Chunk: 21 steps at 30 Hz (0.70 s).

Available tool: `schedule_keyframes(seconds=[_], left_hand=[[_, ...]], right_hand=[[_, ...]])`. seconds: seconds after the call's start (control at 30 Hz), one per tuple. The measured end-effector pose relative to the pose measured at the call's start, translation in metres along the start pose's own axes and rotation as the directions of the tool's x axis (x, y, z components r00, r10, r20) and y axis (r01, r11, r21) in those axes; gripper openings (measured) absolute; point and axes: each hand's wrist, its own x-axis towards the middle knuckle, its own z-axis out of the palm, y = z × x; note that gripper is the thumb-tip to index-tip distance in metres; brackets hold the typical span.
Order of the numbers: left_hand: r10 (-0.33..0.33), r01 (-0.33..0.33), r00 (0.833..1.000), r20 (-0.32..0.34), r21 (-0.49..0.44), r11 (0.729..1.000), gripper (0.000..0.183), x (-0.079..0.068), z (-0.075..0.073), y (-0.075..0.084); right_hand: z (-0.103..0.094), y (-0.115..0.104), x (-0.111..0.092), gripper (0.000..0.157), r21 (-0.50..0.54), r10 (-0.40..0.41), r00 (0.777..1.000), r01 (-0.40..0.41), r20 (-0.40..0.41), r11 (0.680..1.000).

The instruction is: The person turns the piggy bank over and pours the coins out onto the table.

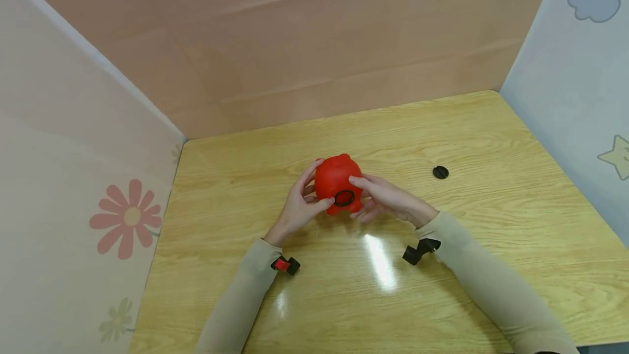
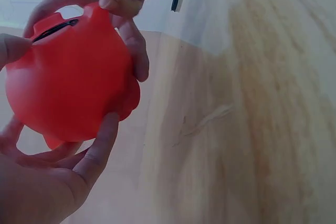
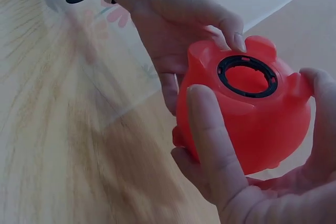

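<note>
A round red piggy bank [image 1: 336, 176], with short stubby feet, is held between both hands above the table. The left hand [image 1: 302, 204] grips its left side, thumb near the opening and fingers behind. On the other side the right hand [image 1: 390, 199] holds it, thumb on top of the curve and fingers lower down. A black ring [image 3: 252, 95] lines the open hole in its underside, which the right wrist view shows tilted upward with the red interior visible. A round black plug [image 1: 440, 172] lies on the table, right of the right hand.
The wooden table [image 1: 236, 179] has glare spots in front of the hands. A pinkish-brown sheet [image 1: 314, 42] rises behind its back edge. Pale patterned panels stand at the left [image 1: 73, 152] and right [image 1: 580, 70]. Each wrist carries a small black camera mount.
</note>
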Motion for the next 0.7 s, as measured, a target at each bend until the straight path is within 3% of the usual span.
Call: schedule_keyframes(seconds=[0.23,0.43,0.7], left_hand=[[-0.027,0.027,1.0,0.006,-0.032,0.999,0.094,0.0009,-0.0021,0.0031],[-0.119,0.118,0.993,0.0,-0.072,0.99,0.092,-0.0001,-0.0039,0.0004],[-0.306,0.305,0.952,0.028,-0.204,0.93,0.069,-0.0014,-0.0035,0.0067]], right_hand=[[0.001,0.0,-0.0018,0.07,0.112,-0.063,0.998,0.063,-0.007,0.992],[-0.001,0.0002,-0.0017,0.081,0.027,-0.077,0.994,0.079,-0.078,0.996],[-0.002,0.0043,-0.0013,0.091,-0.062,-0.149,0.981,0.142,-0.126,0.988]])
